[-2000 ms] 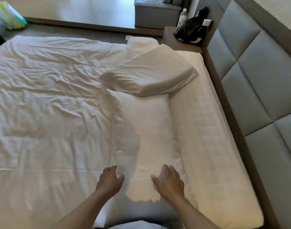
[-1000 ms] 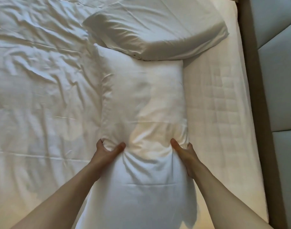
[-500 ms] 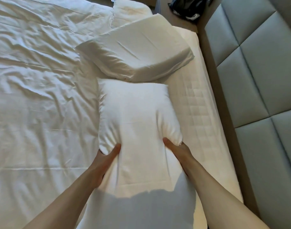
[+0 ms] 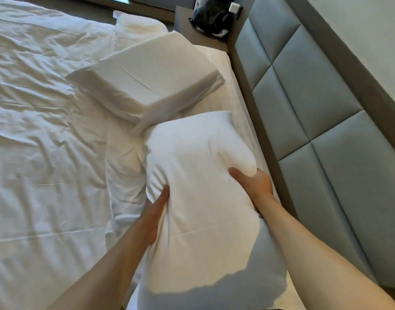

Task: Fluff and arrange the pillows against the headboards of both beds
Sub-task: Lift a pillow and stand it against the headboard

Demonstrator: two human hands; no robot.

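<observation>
A long white pillow (image 4: 203, 175) is lifted off the bed and held lengthwise in front of me. My left hand (image 4: 155, 211) grips its left side and my right hand (image 4: 254, 184) squeezes its right side. Its far end hangs over the strip of bare mattress (image 4: 233, 95) beside the grey padded headboard (image 4: 304, 97). Beyond it a second, firmer white pillow (image 4: 147, 83) lies skewed on the bed. A third pillow (image 4: 138, 27) peeks out at the far end.
A crumpled white duvet (image 4: 46, 130) covers the bed on the left. A nightstand (image 4: 183, 19) at the far end carries a black bag (image 4: 212, 16). The headboard runs along the whole right side.
My hands moved from hovering above the long pillow to gripping its sides. They lifted it off the duvet and swung it right, toward the headboard.
</observation>
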